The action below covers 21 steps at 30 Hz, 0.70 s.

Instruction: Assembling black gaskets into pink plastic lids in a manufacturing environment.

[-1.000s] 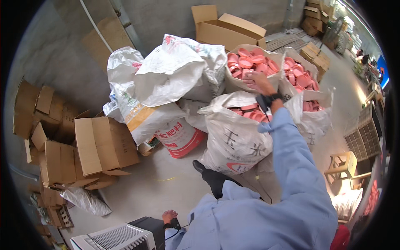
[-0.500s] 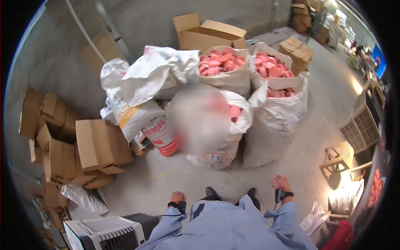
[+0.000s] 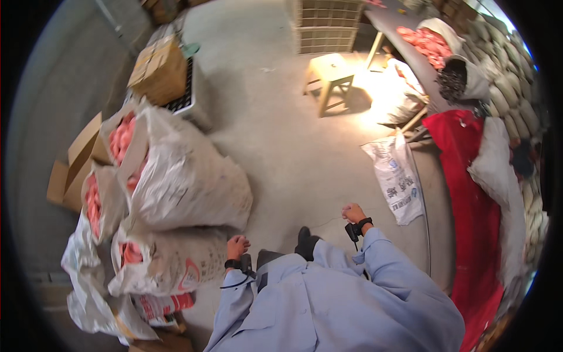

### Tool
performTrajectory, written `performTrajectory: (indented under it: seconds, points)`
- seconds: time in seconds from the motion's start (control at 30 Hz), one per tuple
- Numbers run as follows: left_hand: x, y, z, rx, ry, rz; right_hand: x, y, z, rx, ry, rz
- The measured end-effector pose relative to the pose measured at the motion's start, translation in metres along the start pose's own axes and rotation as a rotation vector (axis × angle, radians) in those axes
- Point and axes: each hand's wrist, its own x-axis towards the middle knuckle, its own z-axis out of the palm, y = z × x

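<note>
My left hand [image 3: 237, 247] hangs at my side with its fingers loosely curled and nothing seen in it. It is nearest to a bulging white woven sack [image 3: 170, 264], lying to its left in this view, with pink round plastic pieces [image 3: 131, 253] at its mouth. Behind that one is a larger white sack [image 3: 193, 176], also with pink pieces at its top. My right hand [image 3: 352, 213] is held out in front on the other side, fingers curled in and no object visible in it. A flat white printed sack [image 3: 396, 179] lies on the floor beyond it.
A wooden stool [image 3: 332, 73] stands ahead under bright light, before a stacked crate [image 3: 327, 26]. On the right are a table [image 3: 404, 41] with sacks of pink and dark pieces, and a long red cloth [image 3: 469, 234]. A cardboard box [image 3: 157, 70] sits at the far left.
My view and body have turned to the right. The sacks of pink pieces have shifted to my left, while the stool and table have come further into view. Both hands still look empty.
</note>
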Motion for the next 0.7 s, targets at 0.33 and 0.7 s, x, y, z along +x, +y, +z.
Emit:
performTrajectory:
  seconds: [0.33,0.7]
  points:
    - [0.121,0.172,0.179,0.468,-0.292,0.203,0.009,0.115,-0.097,0.255,0.241,0.063]
    - [0.248,0.229,0.202,1.688,-0.574,0.749,0.078,0.133,-0.124,-0.972,0.075,-0.075]
